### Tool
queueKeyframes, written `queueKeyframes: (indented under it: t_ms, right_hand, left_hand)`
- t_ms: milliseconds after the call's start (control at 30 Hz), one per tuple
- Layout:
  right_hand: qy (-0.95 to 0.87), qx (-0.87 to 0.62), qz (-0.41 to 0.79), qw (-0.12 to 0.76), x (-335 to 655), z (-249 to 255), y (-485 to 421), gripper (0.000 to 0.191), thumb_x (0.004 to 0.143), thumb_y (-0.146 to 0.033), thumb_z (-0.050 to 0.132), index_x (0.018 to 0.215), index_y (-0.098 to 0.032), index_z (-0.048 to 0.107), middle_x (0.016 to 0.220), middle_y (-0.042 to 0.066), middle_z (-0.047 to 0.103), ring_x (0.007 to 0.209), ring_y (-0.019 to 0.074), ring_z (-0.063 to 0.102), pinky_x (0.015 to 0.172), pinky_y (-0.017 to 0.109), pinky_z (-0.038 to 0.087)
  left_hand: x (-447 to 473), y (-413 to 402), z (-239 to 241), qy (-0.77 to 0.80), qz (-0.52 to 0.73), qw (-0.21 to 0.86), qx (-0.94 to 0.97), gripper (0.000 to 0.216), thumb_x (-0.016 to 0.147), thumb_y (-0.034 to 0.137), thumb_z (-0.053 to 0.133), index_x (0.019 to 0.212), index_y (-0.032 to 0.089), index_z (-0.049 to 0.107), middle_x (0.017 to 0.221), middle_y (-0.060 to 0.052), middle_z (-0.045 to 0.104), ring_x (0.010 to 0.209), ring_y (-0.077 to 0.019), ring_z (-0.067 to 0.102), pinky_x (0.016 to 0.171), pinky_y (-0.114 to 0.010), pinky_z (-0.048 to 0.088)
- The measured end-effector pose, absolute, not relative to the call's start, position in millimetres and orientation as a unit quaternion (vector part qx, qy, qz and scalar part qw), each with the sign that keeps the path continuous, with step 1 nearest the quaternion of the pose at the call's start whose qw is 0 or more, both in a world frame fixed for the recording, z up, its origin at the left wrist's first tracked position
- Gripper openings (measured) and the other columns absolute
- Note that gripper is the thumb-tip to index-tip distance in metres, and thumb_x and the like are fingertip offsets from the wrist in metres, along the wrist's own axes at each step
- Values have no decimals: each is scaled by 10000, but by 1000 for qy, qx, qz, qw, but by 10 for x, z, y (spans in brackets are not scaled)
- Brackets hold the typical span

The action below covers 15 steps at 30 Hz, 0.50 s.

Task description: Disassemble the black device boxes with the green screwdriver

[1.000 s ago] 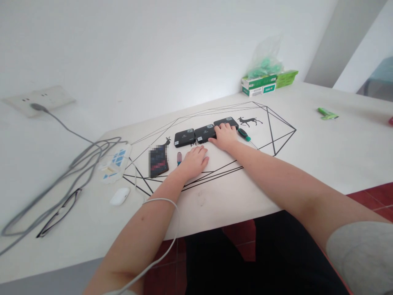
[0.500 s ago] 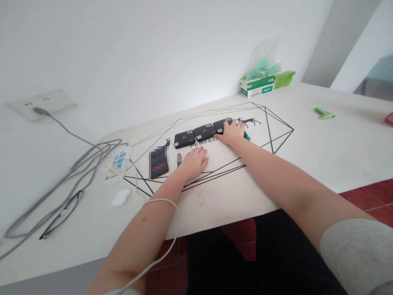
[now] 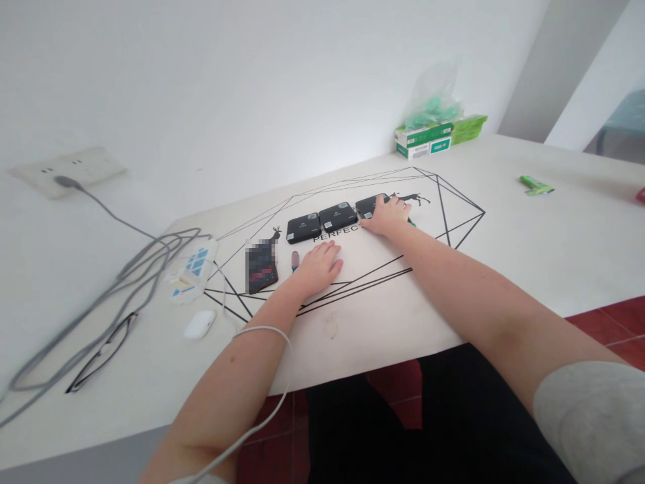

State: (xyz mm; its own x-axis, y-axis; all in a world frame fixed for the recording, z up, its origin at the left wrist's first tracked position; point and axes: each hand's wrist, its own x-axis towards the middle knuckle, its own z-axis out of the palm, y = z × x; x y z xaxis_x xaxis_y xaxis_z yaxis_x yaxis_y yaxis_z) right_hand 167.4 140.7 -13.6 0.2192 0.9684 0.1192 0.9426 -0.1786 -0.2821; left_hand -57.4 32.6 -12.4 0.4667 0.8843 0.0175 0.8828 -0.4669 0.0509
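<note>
I list: one white wall (image 3: 282,87) with socket plate (image 3: 103,165); one shaded grey wall section (image 3: 559,74), right; one white surface (image 3: 554,235); red tiled floor (image 3: 605,325); light, diffuse.

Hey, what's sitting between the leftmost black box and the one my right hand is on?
In the head view, a third black box lies between the leftmost box and the rightmost box under your right hand.

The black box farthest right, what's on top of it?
The right grip lies over the right part of the black box. A pale label shows at its near left corner; anything beneath the grip is hidden.
</note>
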Motion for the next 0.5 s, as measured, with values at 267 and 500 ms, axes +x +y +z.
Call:
queueKeyframes:
  t_ms: [267, 500]
  right_hand:
    - [-595, -769, 51, 226, 1693, -108, 1404, 887, 744, -666, 694, 1383, -78, 514, 1371, 306, 596, 1296, 452, 549, 1096, 549, 349]
    - [-573, -762, 109, 281, 1746, -15, 1387, 749, 787, -654, 629, 1293, -106, 558, 1282, 266, 684, 1244, 447, 606, 1059, 548, 399]
  left_hand:
    - [-598, 339, -179, 528, 29, 10, 848, 520, 1072, 385, 381, 1518, 142, 494, 1660, -194, 417, 1535, -339, 391, 1265, -584, 303]
    - [-619, 351, -181, 512, 32, 11, 858, 509, 1072, 376, 375, 1496, 127, 507, 1648, -198, 433, 1531, -318, 398, 1279, -532, 302]
